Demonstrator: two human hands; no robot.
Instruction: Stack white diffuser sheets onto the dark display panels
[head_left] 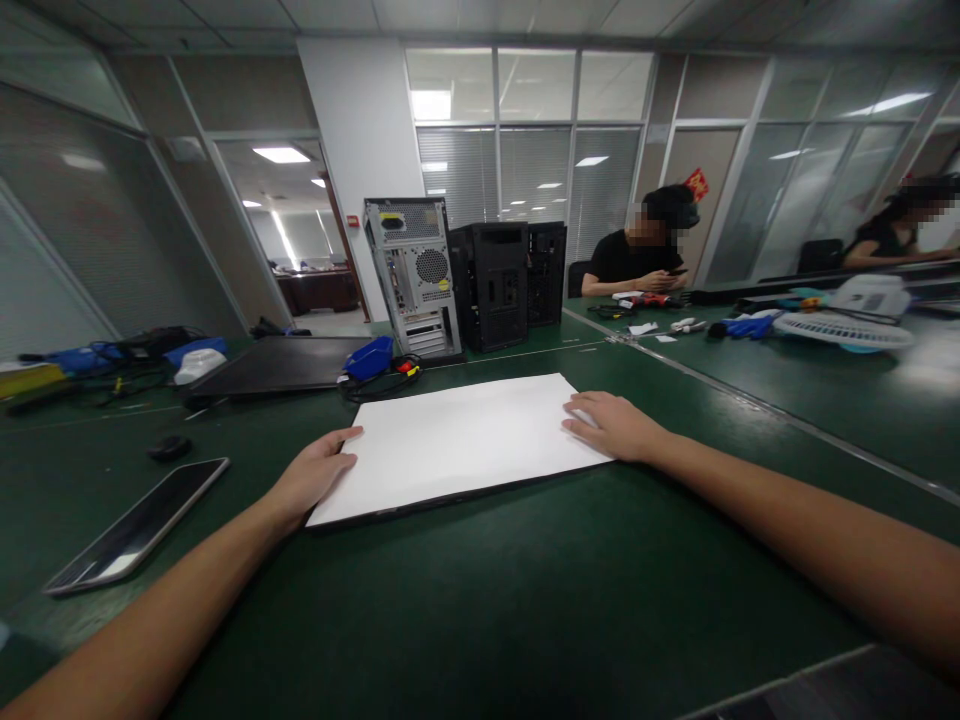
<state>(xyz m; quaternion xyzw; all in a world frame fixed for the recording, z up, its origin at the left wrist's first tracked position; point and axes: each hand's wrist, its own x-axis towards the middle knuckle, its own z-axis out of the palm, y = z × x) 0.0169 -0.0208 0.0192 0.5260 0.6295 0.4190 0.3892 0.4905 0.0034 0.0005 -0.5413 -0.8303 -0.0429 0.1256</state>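
Note:
A white flat panel [457,445] with a dark lower edge lies on the green table [480,600] in front of me. My left hand [315,475] grips its left edge, thumb on top and the fingers curled under out of sight. My right hand [611,425] rests on the panel's right end with the fingers laid flat and together. Both forearms reach in from the bottom corners.
A phone [139,525] lies at the left, a small black object [169,447] beyond it. Behind the panel stand a grey computer case [412,275] and black cases [499,285], with a black side panel [281,365] and blue tool [369,358]. Two people sit at the far right.

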